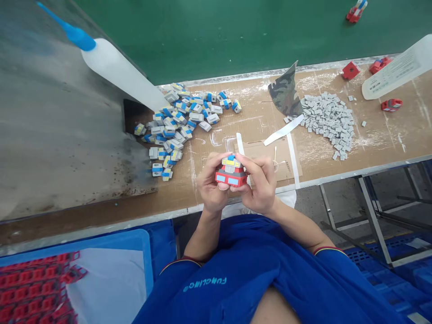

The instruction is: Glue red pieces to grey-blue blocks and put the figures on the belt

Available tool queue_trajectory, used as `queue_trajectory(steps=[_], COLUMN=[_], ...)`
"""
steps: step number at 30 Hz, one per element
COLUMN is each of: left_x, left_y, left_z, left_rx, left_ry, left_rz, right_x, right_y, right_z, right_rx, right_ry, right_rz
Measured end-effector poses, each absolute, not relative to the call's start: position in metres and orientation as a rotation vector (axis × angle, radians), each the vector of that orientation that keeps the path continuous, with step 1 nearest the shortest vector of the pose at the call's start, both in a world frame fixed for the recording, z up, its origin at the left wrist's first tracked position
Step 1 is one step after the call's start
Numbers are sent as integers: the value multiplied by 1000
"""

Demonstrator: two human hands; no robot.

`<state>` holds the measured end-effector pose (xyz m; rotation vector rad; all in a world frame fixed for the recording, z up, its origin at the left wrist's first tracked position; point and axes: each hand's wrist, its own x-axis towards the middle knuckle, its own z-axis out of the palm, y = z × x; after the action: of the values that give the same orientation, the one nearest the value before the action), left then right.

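Close in front of my body I hold a red toy part [230,177] with two light-blue windows on its front. A small grey, yellow and blue piece [232,163] sits on top of it. My left hand [211,184] grips one side, and my right hand [259,182] grips the other, with fingertips near the top piece and thumbs or fingers below. Both hands are closed around the assembly. Beneath them lies a cardboard pad [281,162] taped to the bench with white strips. A cotton swab [275,154] rests on that pad.
Loose grey, yellow and blue pieces [178,117] are heaped at left, beside a white bottle [118,72] with a blue nozzle. Small grey tiles [327,119] lie at right, near camouflage sheet [286,93]. Another bottle [398,67] and red parts [351,70] stand farther right. A blue tray [145,252] holds red parts.
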<state>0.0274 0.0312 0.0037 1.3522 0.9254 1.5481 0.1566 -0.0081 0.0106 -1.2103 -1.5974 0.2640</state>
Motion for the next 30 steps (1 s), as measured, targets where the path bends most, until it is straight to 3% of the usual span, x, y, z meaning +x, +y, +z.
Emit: queue_trajectory(steps=[14, 30], left_x=[14, 17], left_y=[32, 36], left_z=[6, 1], left_rx=[1588, 1503], left_ry=[941, 761], left_rz=[1529, 1574], right_x=[159, 155], right_y=[1, 4], right_z=[32, 23], right_rx=[-1058, -1026], right_ry=[-1589, -1563], right_rz=[271, 278])
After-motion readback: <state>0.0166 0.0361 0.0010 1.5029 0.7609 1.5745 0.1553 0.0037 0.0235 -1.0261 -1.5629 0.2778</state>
